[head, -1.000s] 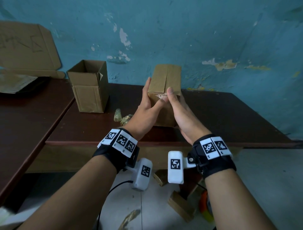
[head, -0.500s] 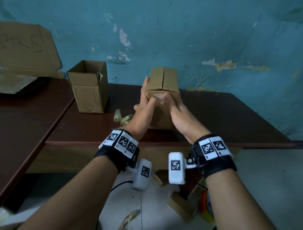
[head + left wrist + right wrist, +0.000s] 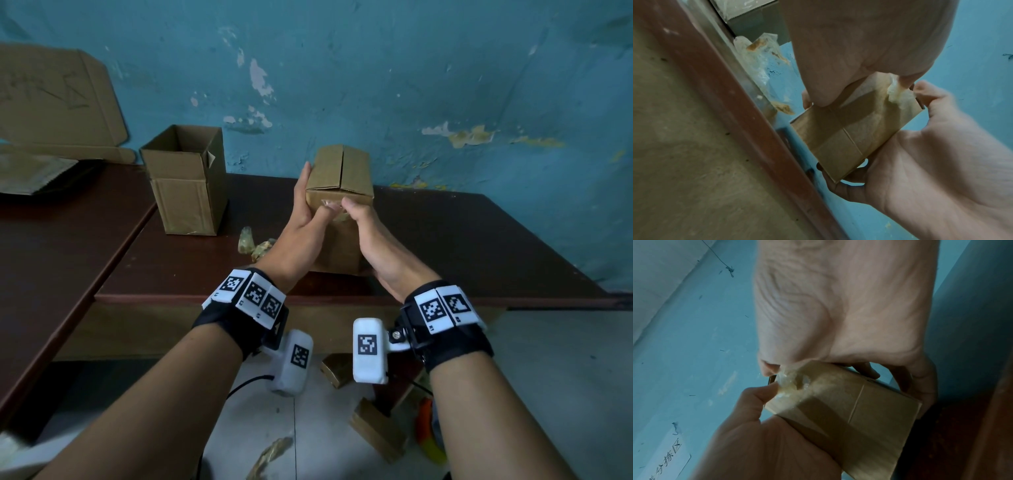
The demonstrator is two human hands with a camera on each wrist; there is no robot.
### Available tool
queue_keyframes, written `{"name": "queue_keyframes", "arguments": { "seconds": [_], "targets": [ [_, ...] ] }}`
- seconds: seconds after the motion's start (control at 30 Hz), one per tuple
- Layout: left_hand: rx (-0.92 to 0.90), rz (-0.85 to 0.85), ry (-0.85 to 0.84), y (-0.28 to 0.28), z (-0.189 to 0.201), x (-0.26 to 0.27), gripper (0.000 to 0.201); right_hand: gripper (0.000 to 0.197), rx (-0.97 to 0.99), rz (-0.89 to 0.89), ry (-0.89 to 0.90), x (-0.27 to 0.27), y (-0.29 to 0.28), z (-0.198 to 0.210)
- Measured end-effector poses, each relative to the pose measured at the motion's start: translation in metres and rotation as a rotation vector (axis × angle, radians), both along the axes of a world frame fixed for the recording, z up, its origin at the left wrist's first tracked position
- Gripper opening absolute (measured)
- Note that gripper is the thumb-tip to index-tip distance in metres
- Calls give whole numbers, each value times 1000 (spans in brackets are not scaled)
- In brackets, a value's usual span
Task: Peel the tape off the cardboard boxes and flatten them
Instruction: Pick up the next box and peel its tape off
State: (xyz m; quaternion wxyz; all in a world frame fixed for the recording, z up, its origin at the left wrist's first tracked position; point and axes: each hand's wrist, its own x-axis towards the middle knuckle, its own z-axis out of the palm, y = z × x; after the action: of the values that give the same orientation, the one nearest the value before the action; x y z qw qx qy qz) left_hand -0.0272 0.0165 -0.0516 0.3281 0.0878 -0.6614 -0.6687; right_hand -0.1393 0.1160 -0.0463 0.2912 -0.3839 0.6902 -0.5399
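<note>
Closed box (image 3: 337,205): upright on the dark table (image 3: 479,246), between both hands
Left hand (image 3: 301,222): clasps box's left side
Right hand (image 3: 373,240): cups right side
Wrist views only: both thumbs pinch crumpled clear tape (image 3: 795,382) at the upper edge
</note>
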Motion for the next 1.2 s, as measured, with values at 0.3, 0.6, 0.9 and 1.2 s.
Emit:
{"name": "queue_keyframes", "arguments": {
  "seconds": [0.3, 0.6, 0.9, 1.2],
  "targets": [
    [49, 2, 28, 3, 0, 1, 76, 72, 31, -59, -12, 4, 10, 5],
    [61, 2, 8, 2, -2, -5, 72, 68, 6, -89, -80, 10, 13, 11],
    [-19, 16, -13, 3, -3, -3, 76, 70, -15, -51, -117, 9, 15, 10],
    [-23, 10, -27, 2, -4, -1, 83, 82, 53, -109, -105, 7, 14, 9]
  ]
}}
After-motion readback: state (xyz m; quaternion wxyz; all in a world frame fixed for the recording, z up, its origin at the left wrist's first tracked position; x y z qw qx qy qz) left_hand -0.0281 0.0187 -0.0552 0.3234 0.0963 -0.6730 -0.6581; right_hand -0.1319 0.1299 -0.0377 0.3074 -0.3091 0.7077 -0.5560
